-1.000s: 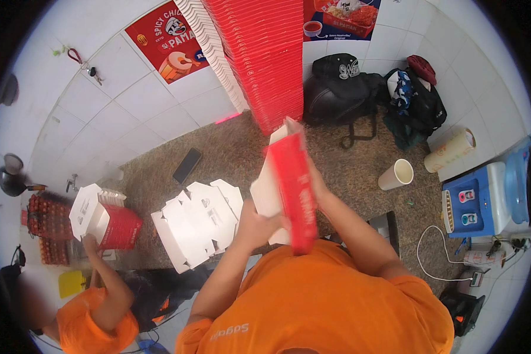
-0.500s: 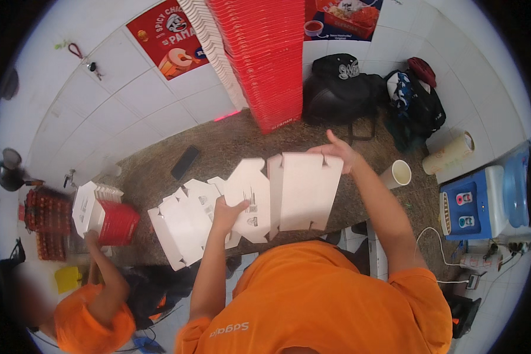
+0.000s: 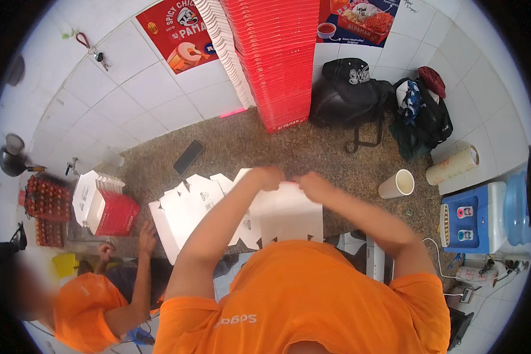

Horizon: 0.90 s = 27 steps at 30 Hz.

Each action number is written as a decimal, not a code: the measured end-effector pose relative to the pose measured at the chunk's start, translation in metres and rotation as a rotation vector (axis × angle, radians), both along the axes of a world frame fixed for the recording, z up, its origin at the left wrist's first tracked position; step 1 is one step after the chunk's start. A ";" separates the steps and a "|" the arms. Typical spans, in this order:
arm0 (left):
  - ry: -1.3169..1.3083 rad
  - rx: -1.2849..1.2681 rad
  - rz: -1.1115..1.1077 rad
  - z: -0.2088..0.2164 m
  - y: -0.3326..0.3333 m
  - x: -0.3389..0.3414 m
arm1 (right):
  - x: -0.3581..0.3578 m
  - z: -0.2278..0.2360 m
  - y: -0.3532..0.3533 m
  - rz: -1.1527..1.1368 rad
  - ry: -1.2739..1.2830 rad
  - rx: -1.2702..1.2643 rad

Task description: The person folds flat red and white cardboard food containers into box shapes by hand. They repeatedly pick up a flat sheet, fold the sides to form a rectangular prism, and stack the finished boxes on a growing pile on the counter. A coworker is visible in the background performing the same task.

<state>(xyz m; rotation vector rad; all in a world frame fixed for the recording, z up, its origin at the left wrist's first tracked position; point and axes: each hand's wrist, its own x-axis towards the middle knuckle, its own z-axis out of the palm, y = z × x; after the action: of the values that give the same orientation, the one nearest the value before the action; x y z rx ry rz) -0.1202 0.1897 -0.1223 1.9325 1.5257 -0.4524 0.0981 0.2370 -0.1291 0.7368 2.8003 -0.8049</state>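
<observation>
A white cardboard box blank (image 3: 289, 215) lies on the counter right in front of me, partly folded. My left hand (image 3: 268, 177) is closed on its far edge. A short gap to the right, my right hand (image 3: 314, 186) grips the same edge, fingers bent and slightly blurred. My fingertips and the fold between them are partly hidden. Left of this blank, further flat white box blanks (image 3: 186, 206) overlap on the counter, partly covered by my left forearm.
Tall red box stack (image 3: 277, 71) stands against the wall. A phone (image 3: 188, 157) lies left, a paper cup (image 3: 397, 184) right. Beyond are a black bag (image 3: 348, 100) and a blue water dispenser (image 3: 472, 215). A co-worker's hand (image 3: 147, 237) is near nested red-and-white boxes (image 3: 117, 213).
My left hand has moved off the printed panel to the far edge. My right hand came inward from the blank's right corner. The co-worker's hand has left the nested boxes.
</observation>
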 end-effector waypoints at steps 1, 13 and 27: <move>0.012 0.123 0.033 -0.035 -0.014 0.003 | 0.003 -0.009 -0.019 -0.127 -0.082 0.016; 0.012 0.676 0.144 -0.085 -0.086 0.023 | 0.013 -0.096 -0.014 -0.142 0.200 0.003; -0.494 1.019 1.000 0.048 -0.131 0.033 | 0.022 0.021 -0.017 -0.810 0.729 -0.804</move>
<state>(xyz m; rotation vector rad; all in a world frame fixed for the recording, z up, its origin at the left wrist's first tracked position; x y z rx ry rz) -0.0877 0.0583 -0.0743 1.3462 2.2588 1.3303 0.1203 0.2202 -0.1080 1.6219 2.1313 -2.5350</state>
